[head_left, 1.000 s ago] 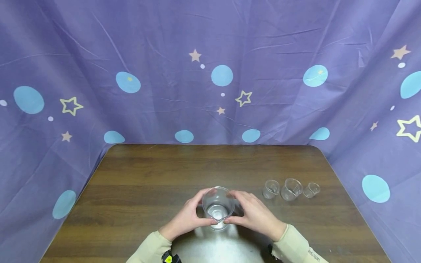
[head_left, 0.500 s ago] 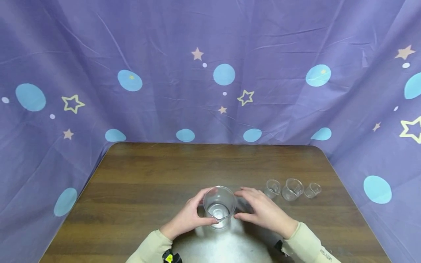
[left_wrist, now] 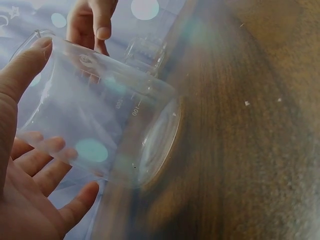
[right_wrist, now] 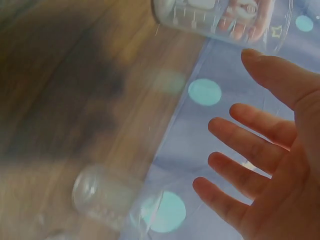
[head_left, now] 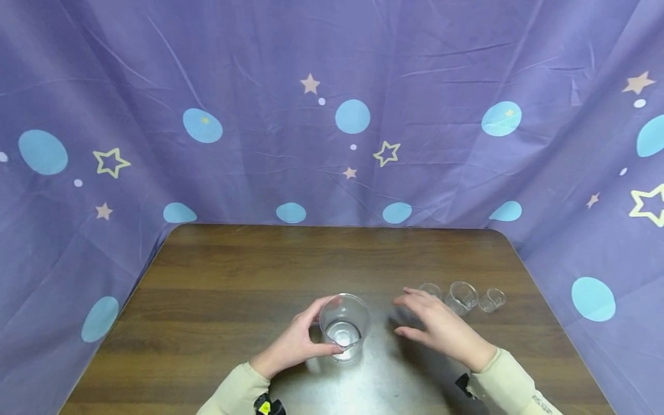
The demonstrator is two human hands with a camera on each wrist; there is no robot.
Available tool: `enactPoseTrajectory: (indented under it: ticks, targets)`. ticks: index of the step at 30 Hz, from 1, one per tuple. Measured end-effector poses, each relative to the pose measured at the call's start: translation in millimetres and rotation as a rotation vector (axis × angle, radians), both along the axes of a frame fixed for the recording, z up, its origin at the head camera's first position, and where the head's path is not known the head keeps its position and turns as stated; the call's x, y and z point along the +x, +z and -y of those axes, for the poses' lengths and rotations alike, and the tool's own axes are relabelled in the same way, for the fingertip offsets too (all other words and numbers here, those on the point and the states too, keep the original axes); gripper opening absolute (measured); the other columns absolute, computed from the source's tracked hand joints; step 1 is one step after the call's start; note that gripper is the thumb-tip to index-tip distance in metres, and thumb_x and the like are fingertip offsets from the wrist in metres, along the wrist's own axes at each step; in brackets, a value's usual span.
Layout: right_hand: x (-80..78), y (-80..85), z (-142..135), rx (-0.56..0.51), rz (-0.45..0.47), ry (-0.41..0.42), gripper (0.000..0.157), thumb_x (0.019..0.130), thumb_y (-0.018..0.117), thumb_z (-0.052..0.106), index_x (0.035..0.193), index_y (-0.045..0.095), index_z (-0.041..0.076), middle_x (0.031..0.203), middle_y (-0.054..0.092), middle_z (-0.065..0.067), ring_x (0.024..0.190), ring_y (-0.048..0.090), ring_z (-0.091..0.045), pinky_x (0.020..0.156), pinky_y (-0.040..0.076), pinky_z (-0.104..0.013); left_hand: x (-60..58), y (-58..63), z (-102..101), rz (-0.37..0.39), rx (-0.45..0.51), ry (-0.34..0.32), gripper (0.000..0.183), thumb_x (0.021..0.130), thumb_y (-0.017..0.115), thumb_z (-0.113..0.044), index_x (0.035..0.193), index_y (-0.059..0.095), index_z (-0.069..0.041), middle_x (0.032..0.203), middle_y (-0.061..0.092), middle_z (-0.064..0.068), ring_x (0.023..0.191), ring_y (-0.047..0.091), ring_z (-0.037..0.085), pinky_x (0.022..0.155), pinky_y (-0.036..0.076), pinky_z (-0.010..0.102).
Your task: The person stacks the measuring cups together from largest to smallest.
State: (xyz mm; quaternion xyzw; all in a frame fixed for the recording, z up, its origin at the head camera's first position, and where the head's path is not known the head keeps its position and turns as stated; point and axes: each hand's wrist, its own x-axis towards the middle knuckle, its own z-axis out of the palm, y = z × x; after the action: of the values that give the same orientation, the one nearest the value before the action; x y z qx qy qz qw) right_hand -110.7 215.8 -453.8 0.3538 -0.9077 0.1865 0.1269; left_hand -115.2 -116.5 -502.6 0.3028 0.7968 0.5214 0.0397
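Thumb and fingers of the left hand (head_left: 298, 340) curve round a large, clear, colourless glass beaker (head_left: 344, 331), the thumb lying at the rim beside the pouring spout and the fingers against the left side. The right hand (head_left: 441, 325) is half spread, its fingers lightly bent and nothing in its grip; it is apart from the large beaker, to the right of it.

The large beaker stands upright on a brown wood-grain worktop (head_left: 233, 271), about midway between the left and right edges and well apart from the far edge. It is a straight-walled cylinder with a round base and thin rim, its spout turned toward the person. White graduation marks run up the wall, with "100" legible in the left wrist view.

Beakers number four: this large one and three small ones of clear glass toward the worktop's right edge. Of these, the leftmost small beaker (head_left: 430, 290) is partly hidden by the right hand, the middle small beaker (head_left: 463, 298) is the widest, and the rightmost small beaker (head_left: 493, 300) is the smallest. Two pale beige sleeves (head_left: 503, 380) show. One purple curtain (head_left: 280, 144), printed with blue ovals and stars, hangs beyond the worktop's rounded far corners.
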Motion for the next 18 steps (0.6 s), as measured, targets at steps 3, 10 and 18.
enactPoseTrajectory:
  ticks: [3,10,18]
  targets:
    - [-1.0,2.4,-7.9,0.004,-0.043,0.014,0.047,0.081,0.089,0.023,0.12,0.069,0.005,0.12,0.073,-0.005,0.124,0.063,-0.041,0.1,0.053,-0.058,0.2,1.2,0.3,0.006,-0.005,0.001,0.088,0.079,0.092,-0.031,0.153,0.047,-0.012,0.15,0.058,0.009,0.132,0.057,0.032,0.106,0.051,0.042]
    - [-0.2,7.0,-27.4,0.019,-0.076,0.015,0.049,0.078,0.091,0.019,0.121,0.069,0.01,0.117,0.073,-0.001,0.122,0.063,-0.041,0.096,0.054,-0.062,1.1,1.8,0.3,0.018,-0.011,-0.003,0.089,0.08,0.091,-0.033,0.154,0.046,-0.013,0.15,0.058,0.01,0.132,0.057,0.032,0.107,0.051,0.043]
    - [-6.6,13.6,-49.1,0.023,-0.088,0.011,0.052,0.074,0.092,0.011,0.12,0.069,0.01,0.12,0.073,-0.006,0.12,0.064,-0.043,0.095,0.054,-0.063,0.3,-0.1,0.0,0.018,0.004,-0.004,0.088,0.08,0.092,-0.031,0.153,0.046,-0.014,0.151,0.057,0.009,0.133,0.057,0.03,0.107,0.051,0.041]
